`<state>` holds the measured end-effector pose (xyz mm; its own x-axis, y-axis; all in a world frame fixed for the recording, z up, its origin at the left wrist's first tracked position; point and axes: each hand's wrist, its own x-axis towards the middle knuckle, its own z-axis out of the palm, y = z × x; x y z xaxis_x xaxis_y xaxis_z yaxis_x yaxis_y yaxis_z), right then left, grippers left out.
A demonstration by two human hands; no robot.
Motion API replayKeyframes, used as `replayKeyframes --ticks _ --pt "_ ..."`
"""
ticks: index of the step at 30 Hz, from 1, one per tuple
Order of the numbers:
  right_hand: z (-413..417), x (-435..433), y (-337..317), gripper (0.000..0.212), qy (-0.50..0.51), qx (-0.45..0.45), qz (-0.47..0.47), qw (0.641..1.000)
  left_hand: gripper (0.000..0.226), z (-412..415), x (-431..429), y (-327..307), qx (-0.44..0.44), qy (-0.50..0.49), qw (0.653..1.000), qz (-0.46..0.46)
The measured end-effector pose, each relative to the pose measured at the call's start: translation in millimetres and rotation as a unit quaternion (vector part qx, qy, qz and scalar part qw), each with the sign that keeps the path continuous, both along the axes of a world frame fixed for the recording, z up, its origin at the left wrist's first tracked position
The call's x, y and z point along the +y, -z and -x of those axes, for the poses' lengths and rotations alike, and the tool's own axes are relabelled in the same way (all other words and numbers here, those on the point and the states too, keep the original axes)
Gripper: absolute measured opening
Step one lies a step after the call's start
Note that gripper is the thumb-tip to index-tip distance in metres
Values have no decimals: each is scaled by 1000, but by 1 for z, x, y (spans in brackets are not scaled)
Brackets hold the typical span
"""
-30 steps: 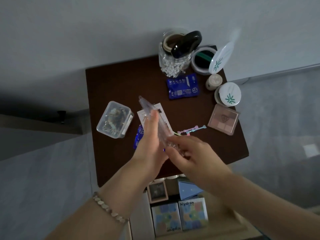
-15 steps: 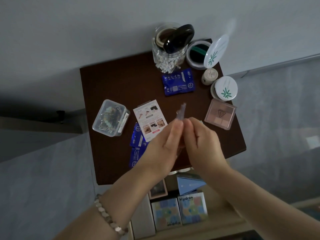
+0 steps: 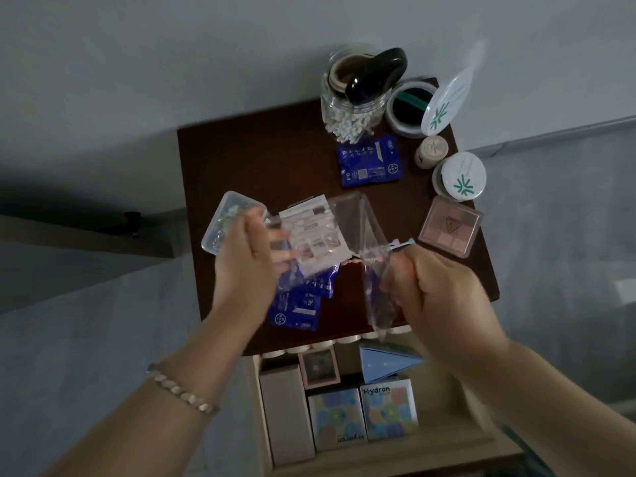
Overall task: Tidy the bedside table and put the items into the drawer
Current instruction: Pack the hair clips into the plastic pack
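Above the dark brown bedside table (image 3: 261, 156), both my hands hold a clear plastic bag (image 3: 347, 228) that is spread wide between them. My left hand (image 3: 247, 259) pinches its left edge and my right hand (image 3: 433, 290) grips its right side. Seen through the bag is a white printed card (image 3: 309, 235). On the table lie blue sachets (image 3: 299, 304), another blue sachet (image 3: 370, 161), a clear plastic box (image 3: 220, 222), pastel clips (image 3: 399, 243) and a pink eyeshadow palette (image 3: 451, 227). Below the table's front edge the drawer (image 3: 447, 452) stands open.
At the back stand a jar of cotton swabs (image 3: 351, 111), an open round container (image 3: 406, 111) with its lid (image 3: 447, 105) tilted up, a small cream jar (image 3: 432, 151) and a white compact (image 3: 461, 179). The drawer holds two Hydron boxes (image 3: 389, 413), a blue triangular box (image 3: 385, 364) and a beige box (image 3: 285, 411).
My hands were together on the folded bag and have moved apart, left hand to the left and right hand to the right. The bag now stretches open between them.
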<state>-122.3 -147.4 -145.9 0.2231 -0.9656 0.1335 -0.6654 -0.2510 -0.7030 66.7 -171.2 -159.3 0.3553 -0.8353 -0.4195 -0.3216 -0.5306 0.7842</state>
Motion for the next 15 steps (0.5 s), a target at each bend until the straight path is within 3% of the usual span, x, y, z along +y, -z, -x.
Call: replayKeyframes --ticks 3,5,7,10,13,15 --pt "12 -3 -12 60 -85 18 10 996 39 -28 -3 -8 -193 60 978 45" --pt "19 -8 -19 57 -121 17 -12 992 37 -39 -2 -11 -333 162 924 92" --pt "21 -15 -27 46 -107 -24 -98 989 35 -35 2 -22 -293 277 911 88" --pt "18 -28 -26 34 -79 -76 -174 979 65 -20 15 -32 -137 399 905 -46" --pt "19 -44 -2 40 -50 -71 -245 966 47 -15 26 -28 -54 340 934 -94" --pt "22 -48 24 36 11 -10 -274 962 37 -16 33 -19 -45 252 963 -84"
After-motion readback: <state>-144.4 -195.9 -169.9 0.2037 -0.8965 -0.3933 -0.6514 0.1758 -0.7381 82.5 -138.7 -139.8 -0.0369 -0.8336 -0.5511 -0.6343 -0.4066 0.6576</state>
